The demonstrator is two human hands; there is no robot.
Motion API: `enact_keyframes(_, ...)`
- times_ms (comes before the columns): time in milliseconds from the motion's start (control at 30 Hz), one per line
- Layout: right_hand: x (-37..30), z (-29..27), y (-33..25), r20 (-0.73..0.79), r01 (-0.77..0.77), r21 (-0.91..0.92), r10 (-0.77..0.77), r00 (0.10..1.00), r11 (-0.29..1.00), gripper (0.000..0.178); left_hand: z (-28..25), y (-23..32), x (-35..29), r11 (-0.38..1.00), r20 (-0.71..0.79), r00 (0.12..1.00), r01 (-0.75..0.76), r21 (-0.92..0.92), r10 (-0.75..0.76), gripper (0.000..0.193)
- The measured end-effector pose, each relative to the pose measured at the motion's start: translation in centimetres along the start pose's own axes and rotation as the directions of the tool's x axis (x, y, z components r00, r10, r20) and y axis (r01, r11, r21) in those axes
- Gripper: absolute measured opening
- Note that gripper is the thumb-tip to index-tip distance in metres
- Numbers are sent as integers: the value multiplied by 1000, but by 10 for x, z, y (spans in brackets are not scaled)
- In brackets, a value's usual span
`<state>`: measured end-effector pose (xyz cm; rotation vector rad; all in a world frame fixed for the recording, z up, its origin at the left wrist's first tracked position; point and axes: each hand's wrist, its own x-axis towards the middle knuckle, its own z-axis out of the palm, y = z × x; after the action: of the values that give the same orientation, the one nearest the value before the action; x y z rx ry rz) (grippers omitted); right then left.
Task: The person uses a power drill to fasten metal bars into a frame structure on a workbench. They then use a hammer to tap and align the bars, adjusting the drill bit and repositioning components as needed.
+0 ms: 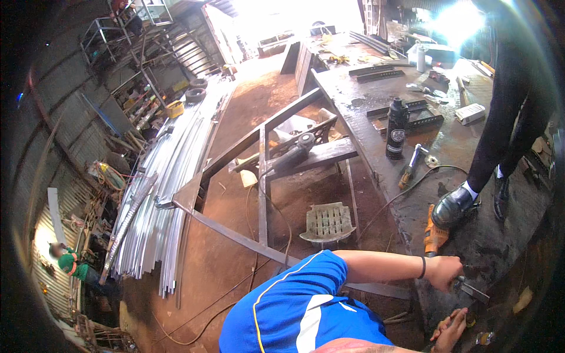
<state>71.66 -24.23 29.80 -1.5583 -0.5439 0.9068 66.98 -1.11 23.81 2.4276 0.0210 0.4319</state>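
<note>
My left hand (444, 272), with a dark band at the wrist, is closed around a metal hand tool (472, 291) whose flat silver end sticks out to the right; its exact kind is unclear. Just beyond that wrist lies an orange power tool (435, 233) on the dark metal tabletop (382, 182). Another person's black shoe (454, 207) rests against the orange tool. Nearer the lower edge, my right hand (450, 331) has curled fingers beside a small brass-coloured round piece (470, 321). What those fingers hold, if anything, cannot be made out.
On the tabletop are a black bottle (397, 128), an angle grinder (413, 166), a white box (469, 114) and steel angle pieces (421, 116). Left of it stand a welded steel frame (263, 176) and a slatted seat (328, 222). Cables and long metal tubes (159, 200) lie on the floor.
</note>
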Motion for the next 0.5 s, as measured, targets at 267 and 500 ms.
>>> enact_keyframes(267, 11, -2, 3, 12, 29, -71, -29, 1000, 997, 48, 3, -13, -7, 1000, -51, 999, 12, -8, -13, 23)
enact_keyframes(500, 23, -6, 24, -127, 84, 30, -79, 989, 996, 47, 4, -7, -10, 996, -25, 996, 92, 21, -91, 22)
